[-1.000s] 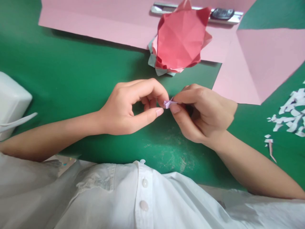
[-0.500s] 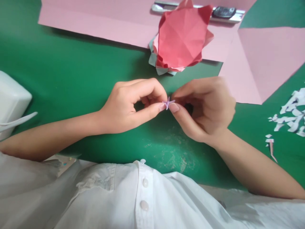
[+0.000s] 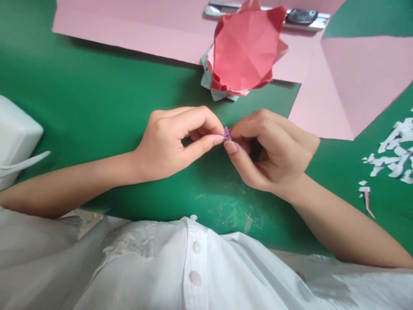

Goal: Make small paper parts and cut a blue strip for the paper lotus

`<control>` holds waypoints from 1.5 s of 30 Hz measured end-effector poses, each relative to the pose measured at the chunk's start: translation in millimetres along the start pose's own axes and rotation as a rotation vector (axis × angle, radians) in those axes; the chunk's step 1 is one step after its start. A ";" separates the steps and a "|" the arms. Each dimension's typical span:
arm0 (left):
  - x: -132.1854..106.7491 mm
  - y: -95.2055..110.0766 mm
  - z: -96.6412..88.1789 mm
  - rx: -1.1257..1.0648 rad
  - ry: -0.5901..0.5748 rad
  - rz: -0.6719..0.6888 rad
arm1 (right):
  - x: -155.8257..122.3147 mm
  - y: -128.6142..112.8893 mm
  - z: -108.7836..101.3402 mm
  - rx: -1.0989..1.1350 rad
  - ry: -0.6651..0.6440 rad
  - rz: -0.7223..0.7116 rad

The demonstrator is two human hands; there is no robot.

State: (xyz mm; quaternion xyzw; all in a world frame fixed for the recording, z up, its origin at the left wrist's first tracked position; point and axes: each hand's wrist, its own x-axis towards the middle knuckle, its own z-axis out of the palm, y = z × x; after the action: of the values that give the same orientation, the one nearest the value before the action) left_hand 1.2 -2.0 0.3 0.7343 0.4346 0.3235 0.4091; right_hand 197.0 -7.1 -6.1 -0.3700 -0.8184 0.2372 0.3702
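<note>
In the head view a tiny folded purple paper piece [image 3: 227, 134] is pinched at its left side between the thumb and forefinger of my left hand [image 3: 183, 140]. From the other side, my right hand [image 3: 274, 146] closes its thumb and forefinger around the paper's right edge. Its two fingertips stand slightly apart, and they partly cover the piece. Just beyond my hands sits a red and pale green folded paper flower [image 3: 248, 49], its flat red face turned up.
Pink paper sheets [image 3: 129, 30] lie across the far side of the green table [image 3: 97, 99]. A box cutter [image 3: 303, 17] rests on them, partly behind the flower. White paper scraps [image 3: 396, 148] are scattered at right. A white container [image 3: 16, 133] stands at the left edge.
The purple paper has turned between my fingertips and now shows a flatter face. My right hand has shifted slightly left and rotated, while my left hand has barely moved.
</note>
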 end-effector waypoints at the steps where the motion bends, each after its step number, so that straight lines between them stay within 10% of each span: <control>1: -0.1 -0.1 -0.1 0.002 -0.001 -0.006 | 0.0 0.4 -0.2 0.003 -0.002 0.001; 45: 2.9 4.8 -0.7 0.012 -0.058 -0.002 | 0.3 5.2 -0.4 0.024 -0.120 -0.023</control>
State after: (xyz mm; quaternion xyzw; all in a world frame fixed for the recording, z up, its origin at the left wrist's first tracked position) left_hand 3.6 -0.5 5.2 0.7453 0.4254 0.2989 0.4174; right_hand 199.4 -3.7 -9.1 -0.3414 -0.8404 0.2644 0.3276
